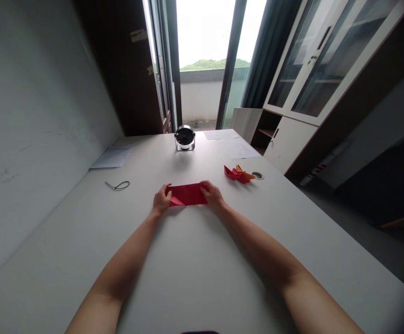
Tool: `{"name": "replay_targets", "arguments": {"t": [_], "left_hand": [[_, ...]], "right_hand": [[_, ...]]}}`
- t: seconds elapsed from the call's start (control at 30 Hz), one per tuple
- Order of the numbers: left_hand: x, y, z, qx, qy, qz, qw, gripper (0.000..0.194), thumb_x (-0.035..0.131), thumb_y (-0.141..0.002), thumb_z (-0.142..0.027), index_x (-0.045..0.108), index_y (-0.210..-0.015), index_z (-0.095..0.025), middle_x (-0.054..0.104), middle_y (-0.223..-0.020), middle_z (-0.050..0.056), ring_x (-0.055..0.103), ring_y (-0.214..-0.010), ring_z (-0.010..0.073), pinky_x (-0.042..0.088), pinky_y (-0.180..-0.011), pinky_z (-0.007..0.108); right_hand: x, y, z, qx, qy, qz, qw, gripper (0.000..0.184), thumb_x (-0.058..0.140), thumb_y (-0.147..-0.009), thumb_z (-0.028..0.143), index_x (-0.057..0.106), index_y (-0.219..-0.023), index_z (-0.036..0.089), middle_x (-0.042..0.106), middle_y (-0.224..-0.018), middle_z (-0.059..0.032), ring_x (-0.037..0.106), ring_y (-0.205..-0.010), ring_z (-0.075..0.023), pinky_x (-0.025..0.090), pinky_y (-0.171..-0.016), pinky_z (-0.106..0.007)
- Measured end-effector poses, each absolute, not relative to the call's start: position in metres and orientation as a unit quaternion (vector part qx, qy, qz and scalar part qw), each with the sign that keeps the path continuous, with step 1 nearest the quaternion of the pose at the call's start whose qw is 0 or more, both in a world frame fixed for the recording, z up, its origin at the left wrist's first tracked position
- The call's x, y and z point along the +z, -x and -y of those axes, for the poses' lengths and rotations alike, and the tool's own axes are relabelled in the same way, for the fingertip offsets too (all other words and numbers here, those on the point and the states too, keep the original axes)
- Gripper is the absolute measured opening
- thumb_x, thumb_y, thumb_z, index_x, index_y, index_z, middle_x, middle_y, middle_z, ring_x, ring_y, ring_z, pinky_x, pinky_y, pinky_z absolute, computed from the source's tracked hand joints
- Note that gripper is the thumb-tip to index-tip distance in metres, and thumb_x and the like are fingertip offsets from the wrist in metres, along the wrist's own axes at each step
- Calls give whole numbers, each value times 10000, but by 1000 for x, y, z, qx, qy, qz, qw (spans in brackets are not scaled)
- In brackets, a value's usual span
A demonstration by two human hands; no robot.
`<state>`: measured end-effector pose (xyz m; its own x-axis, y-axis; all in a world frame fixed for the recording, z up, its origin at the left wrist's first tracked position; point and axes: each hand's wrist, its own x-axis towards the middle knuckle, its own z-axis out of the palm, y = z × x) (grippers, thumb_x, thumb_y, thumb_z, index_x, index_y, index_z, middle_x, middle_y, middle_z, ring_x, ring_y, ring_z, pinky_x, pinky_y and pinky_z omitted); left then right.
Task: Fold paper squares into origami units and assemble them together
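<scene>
A red sheet of folded paper (187, 194) stretches between my two hands, just over the middle of the white table. My left hand (162, 199) grips its left end, thumb on the near face. At the right end, my right hand (213, 194) pinches the paper near its upper corner. A crease and a lighter flap show along the lower left edge. To the right of my right hand lie folded paper boats (238, 174), red and orange, bunched together.
The white table (174, 269) carries a black cable tie (118, 185) at left, papers (111, 157) by the wall, a round black device on a metal stand (184, 138) at the back, and more sheets (240, 148) back right. A round grommet (258, 176) sits beside the boats.
</scene>
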<state>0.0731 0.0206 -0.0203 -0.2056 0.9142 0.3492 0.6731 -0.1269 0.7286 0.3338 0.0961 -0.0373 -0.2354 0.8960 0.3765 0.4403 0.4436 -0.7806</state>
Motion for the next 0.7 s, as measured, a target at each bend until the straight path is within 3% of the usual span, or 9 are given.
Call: {"name": "replay_targets", "arguments": {"t": [0.2, 0.4, 0.53, 0.7], "left_hand": [[-26, -74, -22, 397, -643, -653, 53, 396, 542, -909, -232, 596, -1300, -208, 633, -1200, 109, 599, -1138, 266, 475, -1040, 443], [-24, -78, -21, 341, -688, -640, 35, 328, 546, -911, -241, 648, -1221, -222, 634, -1191, 87, 582, -1114, 257, 467, -1024, 417], [-19, -84, -16, 268, -747, -606, 53, 234, 562, -928, -344, 700, -1096, -259, 666, -1151, 59, 580, -1095, 255, 451, -1009, 413], [-16, -90, -12, 226, -773, -592, 36, 278, 625, -893, -419, 694, -1121, -275, 646, -1220, 59, 551, -1140, 262, 421, -1031, 416]], "right_hand": [[-38, -333, -99, 241, 424, 749, 448, 303, 528, -893, 269, 631, -1177, 246, 694, -1082, -42, 663, -870, -202, 544, -809, -351], [-40, -334, -101, 218, 414, 750, 468, 287, 543, -896, 233, 643, -1165, 244, 666, -1081, -55, 649, -942, -199, 547, -861, -369], [-39, -333, -98, 210, 412, 771, 438, 231, 546, -903, 220, 688, -1082, 257, 660, -1073, -49, 638, -954, -202, 541, -860, -361], [-38, -333, -94, 179, 407, 806, 392, 206, 559, -908, 188, 705, -1035, 260, 669, -1066, -34, 623, -995, -207, 500, -897, -340]]}}
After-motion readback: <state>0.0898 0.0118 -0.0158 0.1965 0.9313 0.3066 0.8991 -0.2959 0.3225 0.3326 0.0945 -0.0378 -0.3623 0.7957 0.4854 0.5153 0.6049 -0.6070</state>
